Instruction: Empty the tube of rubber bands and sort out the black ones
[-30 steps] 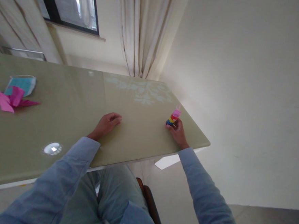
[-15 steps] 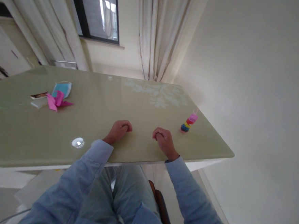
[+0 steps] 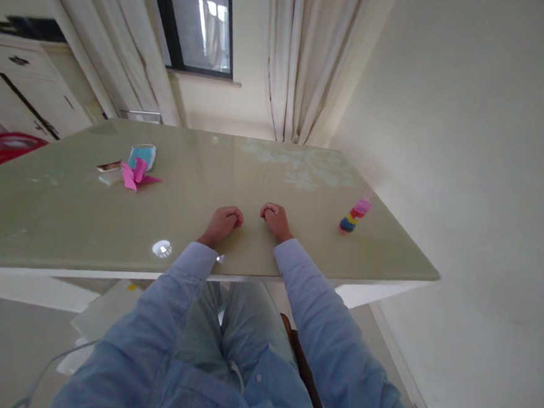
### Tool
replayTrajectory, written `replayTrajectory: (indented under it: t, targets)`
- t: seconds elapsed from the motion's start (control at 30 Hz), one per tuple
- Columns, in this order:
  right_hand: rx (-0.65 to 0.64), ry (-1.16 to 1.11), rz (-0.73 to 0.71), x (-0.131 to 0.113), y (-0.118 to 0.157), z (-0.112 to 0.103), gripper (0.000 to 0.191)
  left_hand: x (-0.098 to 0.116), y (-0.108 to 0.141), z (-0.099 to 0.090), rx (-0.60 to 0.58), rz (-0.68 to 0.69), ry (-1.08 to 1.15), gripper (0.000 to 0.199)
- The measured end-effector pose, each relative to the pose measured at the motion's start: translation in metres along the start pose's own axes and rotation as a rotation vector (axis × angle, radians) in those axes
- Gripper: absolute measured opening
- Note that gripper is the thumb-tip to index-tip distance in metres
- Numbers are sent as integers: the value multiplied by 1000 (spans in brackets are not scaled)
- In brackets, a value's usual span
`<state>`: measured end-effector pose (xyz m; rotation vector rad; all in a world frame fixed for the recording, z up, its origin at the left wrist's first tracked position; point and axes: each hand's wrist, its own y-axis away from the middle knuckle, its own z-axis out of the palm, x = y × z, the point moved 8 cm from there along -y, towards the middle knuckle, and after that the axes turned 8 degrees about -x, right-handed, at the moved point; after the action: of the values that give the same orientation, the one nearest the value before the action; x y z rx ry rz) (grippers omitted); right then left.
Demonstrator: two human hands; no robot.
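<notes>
My left hand [image 3: 224,224] rests on the glossy green tabletop [image 3: 200,168], its fingers curled into a loose fist. Opposite it, a short gap away, my right hand [image 3: 276,220] is curled the same way. Neither hand shows anything in it. To the right of my right hand lies a small packet of colourful bands [image 3: 355,216], pink, red, yellow and blue. Off to the left is a folded pink paper figure [image 3: 137,174] with pointed ends, and a blue face mask [image 3: 143,156] behind it.
Beside the pink paper lie a small card [image 3: 110,166] and a clear plastic piece [image 3: 110,178]. A round light reflection shows on the table near my left sleeve. A wall [image 3: 478,181] borders the right side; curtains [image 3: 305,63] and a window [image 3: 198,25] are behind the table.
My right hand has moved left, closer to my left hand. The camera has turned somewhat left, so the tabletop things appear further right. Both hands stay closed.
</notes>
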<state>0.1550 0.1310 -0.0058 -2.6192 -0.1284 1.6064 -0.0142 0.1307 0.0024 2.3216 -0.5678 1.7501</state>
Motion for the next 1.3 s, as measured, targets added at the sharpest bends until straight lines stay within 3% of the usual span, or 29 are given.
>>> replayTrajectory:
  t: [0.67,1.3]
  targets:
    - [32,-177,-8,13,-5,0,14,-4,4,-7,102,3,96,13]
    - [35,-149,-32,7,-3,0,19,-2,4,-9,123,-2,93,13]
